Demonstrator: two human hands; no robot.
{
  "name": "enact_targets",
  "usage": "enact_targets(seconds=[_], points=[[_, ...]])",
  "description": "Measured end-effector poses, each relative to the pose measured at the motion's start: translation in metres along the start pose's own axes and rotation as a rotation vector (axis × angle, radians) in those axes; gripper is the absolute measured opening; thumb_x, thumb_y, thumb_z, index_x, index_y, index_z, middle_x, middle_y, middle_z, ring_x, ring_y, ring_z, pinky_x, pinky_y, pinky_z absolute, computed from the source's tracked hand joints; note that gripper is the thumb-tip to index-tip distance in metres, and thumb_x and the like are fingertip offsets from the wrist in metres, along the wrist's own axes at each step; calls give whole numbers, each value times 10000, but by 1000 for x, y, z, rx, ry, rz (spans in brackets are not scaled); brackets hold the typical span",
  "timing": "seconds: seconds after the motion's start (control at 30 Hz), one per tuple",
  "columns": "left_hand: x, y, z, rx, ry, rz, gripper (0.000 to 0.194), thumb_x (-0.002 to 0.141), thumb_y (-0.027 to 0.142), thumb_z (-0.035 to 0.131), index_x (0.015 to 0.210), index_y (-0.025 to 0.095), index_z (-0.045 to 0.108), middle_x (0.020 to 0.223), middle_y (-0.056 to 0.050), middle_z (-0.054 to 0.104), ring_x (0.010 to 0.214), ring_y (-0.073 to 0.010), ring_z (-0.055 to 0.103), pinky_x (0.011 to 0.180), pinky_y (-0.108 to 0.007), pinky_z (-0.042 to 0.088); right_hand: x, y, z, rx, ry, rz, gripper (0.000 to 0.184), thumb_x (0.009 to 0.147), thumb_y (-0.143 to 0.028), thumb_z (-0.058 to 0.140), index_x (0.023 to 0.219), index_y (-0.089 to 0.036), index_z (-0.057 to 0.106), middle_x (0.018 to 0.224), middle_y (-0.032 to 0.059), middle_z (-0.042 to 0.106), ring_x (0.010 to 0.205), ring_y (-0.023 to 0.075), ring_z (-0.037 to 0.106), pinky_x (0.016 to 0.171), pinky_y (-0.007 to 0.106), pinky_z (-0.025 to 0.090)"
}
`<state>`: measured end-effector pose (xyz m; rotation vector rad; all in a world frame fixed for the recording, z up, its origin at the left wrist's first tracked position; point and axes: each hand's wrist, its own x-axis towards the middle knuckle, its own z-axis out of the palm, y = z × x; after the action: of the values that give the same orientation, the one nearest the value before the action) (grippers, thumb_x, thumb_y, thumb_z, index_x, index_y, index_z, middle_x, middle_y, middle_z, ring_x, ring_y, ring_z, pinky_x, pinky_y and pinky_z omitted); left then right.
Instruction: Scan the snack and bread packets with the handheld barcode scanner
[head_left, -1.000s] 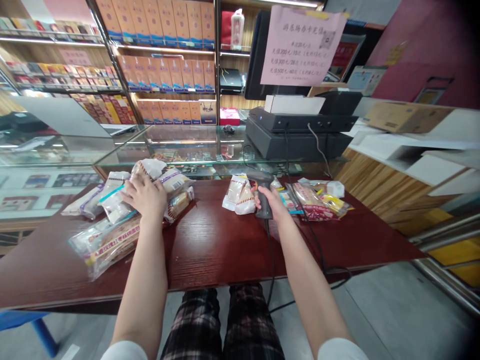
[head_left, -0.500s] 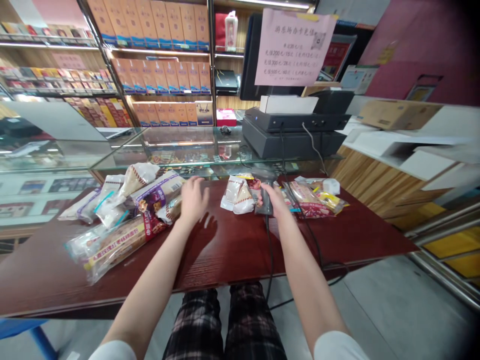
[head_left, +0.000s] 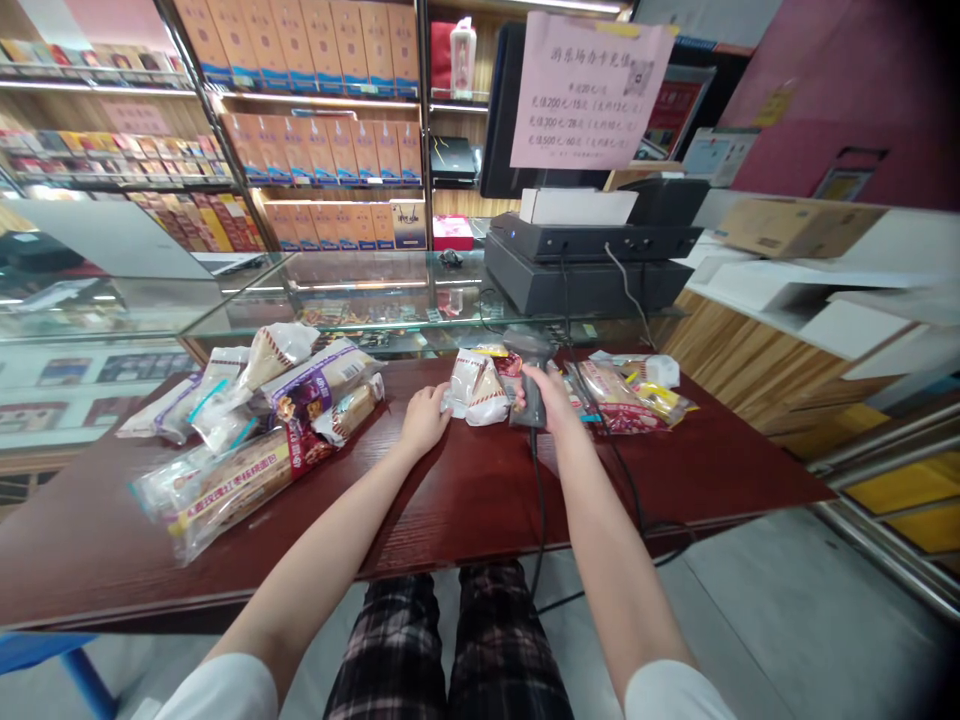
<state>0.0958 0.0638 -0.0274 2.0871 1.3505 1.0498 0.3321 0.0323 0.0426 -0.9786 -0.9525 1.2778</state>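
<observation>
Right hand (head_left: pixel 549 397) is wrapped around the grip of a black handheld barcode scanner (head_left: pixel 527 345), its head tilted up and its cable (head_left: pixel 537 520) running down past the near edge of the table (head_left: pixel 480 500). Left hand (head_left: pixel 424 420) lies relaxed and loosely curled on the dark red wood, holding nothing, its fingertips touching or just beside a clear bag of triangular pastries (head_left: pixel 476 392) with red-patterned wrappers. That bag sits near the far edge of the table, just left of the scanner. Further right are mixed snack packets (head_left: pixel 619 398) with red and yellow printing. Toward the left corner lies a heap of bagged bread, including a long bag (head_left: pixel 225 490) with a yellow band of Chinese print ending in 面包, and a bag with a purple label (head_left: pixel 319 380). Beyond the table, above a black machine (head_left: pixel 589 270), hangs a pink sign (head_left: pixel 589 90) in Chinese with a QR code; 充值 and the amounts 200, 300 and 500 can be read, the smaller print less surely
</observation>
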Motion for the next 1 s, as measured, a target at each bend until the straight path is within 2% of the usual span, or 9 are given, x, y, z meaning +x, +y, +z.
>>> enact_targets(seconds=[0.2,0.3,0.37,0.47,0.53,0.67,0.73,0.87,1.0], points=[[3,-4,0,34,10,-33,265,757,95,570,961,191,709,1031,-136,610,1064,-326,569,1038,-489,381,-1,-1,1,-15,9,16,335,702,-449,707,855,-203,540,468,-53,542,358,99,465,366,212,355],[1,-3,0,173,29,-77,147,818,226,616,935,159,675,1025,-152,601,1060,-328,566,1014,-487,401,-1,0,1,-26,-12,29,343,706,-471,701,850,-197,553,457,-52,536,357,102,467,371,216,357],[-1,0,0,322,21,-97,233,834,339,646,954,140,645,1056,-165,593,1067,-327,566,989,-467,426,-1,0,1,-32,-12,29,351,704,-476,708,854,-196,559,459,-53,538,358,102,470,375,218,360],[-3,5,0,485,0,-87,342,841,391,642,1042,117,611,1129,-176,597,1095,-323,565,975,-438,445,-1,2,1,-28,-18,23,331,716,-454,708,864,-191,571,472,-48,551,363,100,471,378,217,356],[-3,6,-2,513,-9,-83,422,854,330,607,1204,100,559,1206,-176,605,1127,-318,566,995,-430,437,0,3,1,-17,-26,20,312,725,-435,708,869,-191,577,483,-45,555,373,99,472,382,217,360],[-1,6,-9,511,-62,-139,681,850,156,495,1494,62,295,1377,-196,561,1208,-307,561,1032,-416,409,2,5,0,-16,-43,22,297,732,-424,710,871,-193,584,487,-48,546,390,101,474,395,222,379],[-1,7,-11,518,-74,-187,691,889,224,473,1510,20,250,1404,-234,536,1233,-326,548,1028,-421,405,2,5,1,-30,-65,31,300,741,-433,701,871,-187,590,482,-47,541,388,102,472,392,222,375],[0,11,-14,616,-74,-194,834,880,539,525,1487,12,302,1376,-273,531,1260,-397,493,1006,-469,398,-3,5,8,-22,-93,3,316,700,-396,741,878,-188,583,578,-31,604,400,91,469,368,216,353],[5,9,-20,646,-109,-273,641,831,542,587,1284,90,545,1230,-223,595,1182,-388,533,965,-475,423,-9,3,15,-82,-208,10,285,742,-402,709,883,-182,597,552,-30,585,392,97,462,367,223,341]])
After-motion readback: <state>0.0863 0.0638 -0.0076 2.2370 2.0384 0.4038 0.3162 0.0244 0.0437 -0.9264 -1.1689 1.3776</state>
